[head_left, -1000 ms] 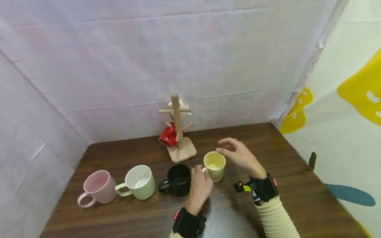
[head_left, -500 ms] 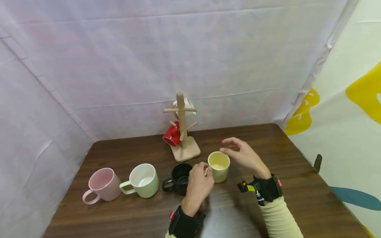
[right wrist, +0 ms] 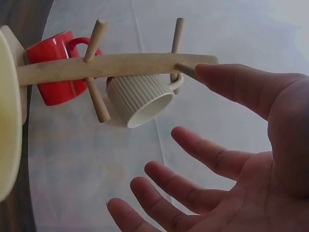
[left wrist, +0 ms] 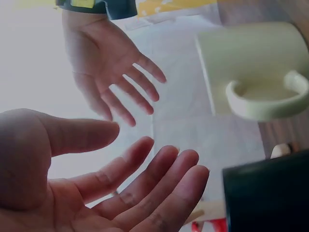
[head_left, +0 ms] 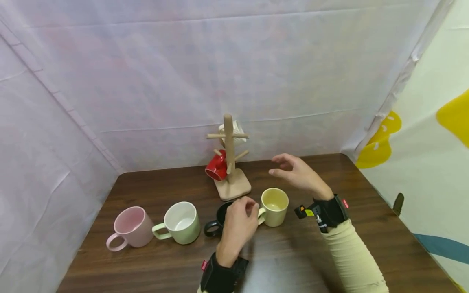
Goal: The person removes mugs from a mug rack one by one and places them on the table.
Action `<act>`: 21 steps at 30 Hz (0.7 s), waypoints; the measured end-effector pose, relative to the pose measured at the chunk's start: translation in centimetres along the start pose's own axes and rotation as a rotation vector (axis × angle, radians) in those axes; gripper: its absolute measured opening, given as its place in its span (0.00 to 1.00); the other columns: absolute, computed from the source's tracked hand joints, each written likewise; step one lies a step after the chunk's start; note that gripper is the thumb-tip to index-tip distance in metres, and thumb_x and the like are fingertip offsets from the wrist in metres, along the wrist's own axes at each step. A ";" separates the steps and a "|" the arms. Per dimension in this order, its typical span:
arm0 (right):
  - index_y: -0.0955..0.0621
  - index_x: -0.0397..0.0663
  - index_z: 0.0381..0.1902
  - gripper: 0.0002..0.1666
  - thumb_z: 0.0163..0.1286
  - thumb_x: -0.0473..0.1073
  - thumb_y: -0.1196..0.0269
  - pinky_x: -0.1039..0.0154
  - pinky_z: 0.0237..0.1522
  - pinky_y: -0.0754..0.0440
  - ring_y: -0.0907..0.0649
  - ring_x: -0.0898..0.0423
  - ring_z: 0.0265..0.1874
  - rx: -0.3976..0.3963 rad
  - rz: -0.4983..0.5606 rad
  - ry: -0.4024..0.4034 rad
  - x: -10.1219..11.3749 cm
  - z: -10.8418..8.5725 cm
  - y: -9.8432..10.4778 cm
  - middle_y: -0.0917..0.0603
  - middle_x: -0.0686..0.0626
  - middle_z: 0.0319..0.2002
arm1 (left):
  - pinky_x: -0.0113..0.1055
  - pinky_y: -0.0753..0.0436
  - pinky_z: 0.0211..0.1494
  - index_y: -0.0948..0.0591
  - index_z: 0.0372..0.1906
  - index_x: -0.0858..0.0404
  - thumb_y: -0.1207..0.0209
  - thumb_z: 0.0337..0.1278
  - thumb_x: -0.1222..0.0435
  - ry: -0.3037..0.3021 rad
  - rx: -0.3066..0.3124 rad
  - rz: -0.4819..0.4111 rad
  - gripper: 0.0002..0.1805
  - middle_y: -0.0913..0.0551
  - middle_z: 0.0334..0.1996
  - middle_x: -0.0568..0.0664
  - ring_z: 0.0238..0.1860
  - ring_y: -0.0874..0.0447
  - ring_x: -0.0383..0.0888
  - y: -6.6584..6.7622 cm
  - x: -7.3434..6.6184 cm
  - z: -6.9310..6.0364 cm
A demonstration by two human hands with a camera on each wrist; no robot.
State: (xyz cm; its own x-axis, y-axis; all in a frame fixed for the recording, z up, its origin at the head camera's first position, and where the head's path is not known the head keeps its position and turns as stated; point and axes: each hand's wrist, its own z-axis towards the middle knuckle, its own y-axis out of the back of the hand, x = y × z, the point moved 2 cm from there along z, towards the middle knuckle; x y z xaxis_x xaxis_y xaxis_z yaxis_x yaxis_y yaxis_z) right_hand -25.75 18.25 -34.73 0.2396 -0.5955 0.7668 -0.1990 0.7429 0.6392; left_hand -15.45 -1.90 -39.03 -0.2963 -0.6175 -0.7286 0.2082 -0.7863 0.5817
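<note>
A yellow mug (head_left: 275,206) stands upright on the table, its handle toward the left. My left hand (head_left: 239,224) hovers just left of that handle, over the black mug (head_left: 213,228), which it partly hides. In the left wrist view its fingers are loosely bent with nothing between them, apart from the yellow mug. My right hand (head_left: 298,174) is raised behind and right of the yellow mug, fingers spread and holding nothing. Behind the mugs is a wooden mug tree (head_left: 234,187). A red mug (head_left: 217,166) and a ribbed white mug (right wrist: 142,99) hang from its pegs.
To the left on the dark wooden table (head_left: 176,268) stand a pale green mug (head_left: 185,228) with a white inside and a pink mug (head_left: 134,230). A white cloth wall (head_left: 176,81) rises behind the table.
My left hand has left the yellow mug's handle and drawn back to the left. My right hand has risen away from the mug's rim. The head view has shifted a little.
</note>
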 end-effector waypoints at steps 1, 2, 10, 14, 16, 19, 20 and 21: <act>0.25 0.56 0.62 0.31 0.67 0.62 0.36 0.42 0.59 0.26 0.26 0.42 0.63 0.010 -0.005 0.007 0.2 0.4 0.1 0.25 0.47 0.64 | 0.37 0.20 0.38 0.16 0.35 0.62 0.37 0.61 0.66 -0.002 0.007 0.000 0.03 0.16 0.31 0.50 0.34 0.17 0.45 0.2 0.0 0.0; 0.25 0.55 0.63 0.31 0.67 0.62 0.36 0.42 0.59 0.26 0.26 0.42 0.64 0.019 -0.013 0.013 0.5 0.8 0.2 0.25 0.47 0.65 | 0.37 0.20 0.39 0.16 0.36 0.63 0.37 0.60 0.67 -0.007 0.012 -0.002 0.03 0.16 0.31 0.50 0.34 0.18 0.45 0.5 0.1 0.0; 0.27 0.52 0.65 0.30 0.69 0.54 0.35 0.40 0.62 0.29 0.29 0.41 0.65 0.040 0.002 0.011 1.9 4.5 0.8 0.28 0.44 0.67 | 0.38 0.19 0.42 0.16 0.37 0.62 0.38 0.60 0.68 -0.011 0.030 -0.021 0.03 0.15 0.33 0.49 0.37 0.16 0.44 1.7 0.7 0.2; 0.27 0.51 0.65 0.30 0.68 0.50 0.34 0.41 0.62 0.29 0.28 0.41 0.65 0.053 -0.009 0.026 2.7 6.6 0.6 0.28 0.43 0.67 | 0.38 0.19 0.43 0.16 0.37 0.61 0.38 0.60 0.67 -0.010 0.032 -0.029 0.03 0.15 0.34 0.48 0.37 0.16 0.44 2.1 0.9 0.3; 0.28 0.51 0.67 0.32 0.67 0.49 0.34 0.41 0.62 0.28 0.29 0.41 0.65 0.070 -0.016 0.037 3.1 7.6 0.5 0.29 0.42 0.68 | 0.38 0.19 0.43 0.16 0.37 0.61 0.38 0.60 0.67 -0.009 0.035 -0.032 0.03 0.15 0.33 0.48 0.37 0.16 0.43 2.3 1.0 0.4; 0.30 0.50 0.69 0.36 0.65 0.49 0.32 0.41 0.62 0.29 0.32 0.39 0.67 0.090 -0.026 0.046 3.5 9.0 0.4 0.32 0.42 0.70 | 0.37 0.18 0.42 0.15 0.37 0.61 0.39 0.62 0.66 -0.007 0.041 -0.046 0.04 0.14 0.32 0.47 0.36 0.15 0.43 2.4 1.1 0.5; 0.31 0.50 0.70 0.37 0.65 0.48 0.32 0.41 0.62 0.29 0.33 0.39 0.68 0.096 -0.026 0.048 3.6 9.4 0.4 0.33 0.42 0.71 | 0.36 0.18 0.41 0.15 0.37 0.61 0.39 0.63 0.65 -0.003 0.040 -0.052 0.04 0.14 0.32 0.47 0.35 0.15 0.42 2.5 1.2 0.5; 0.32 0.50 0.70 0.38 0.65 0.47 0.32 0.40 0.62 0.30 0.33 0.39 0.68 0.103 -0.023 0.048 3.7 9.8 0.4 0.34 0.42 0.71 | 0.35 0.18 0.41 0.15 0.37 0.61 0.39 0.63 0.65 0.001 0.040 -0.057 0.05 0.14 0.31 0.47 0.35 0.15 0.42 2.5 1.3 0.6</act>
State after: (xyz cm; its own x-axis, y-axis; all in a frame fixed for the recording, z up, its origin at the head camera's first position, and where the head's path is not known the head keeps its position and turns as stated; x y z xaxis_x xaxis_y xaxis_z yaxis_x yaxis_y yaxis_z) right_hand -34.28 13.40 -31.08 0.2901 -0.5951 0.7495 -0.2886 0.6923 0.6614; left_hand -15.88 -4.64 -38.27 -0.3054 -0.5717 -0.7615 0.1536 -0.8188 0.5531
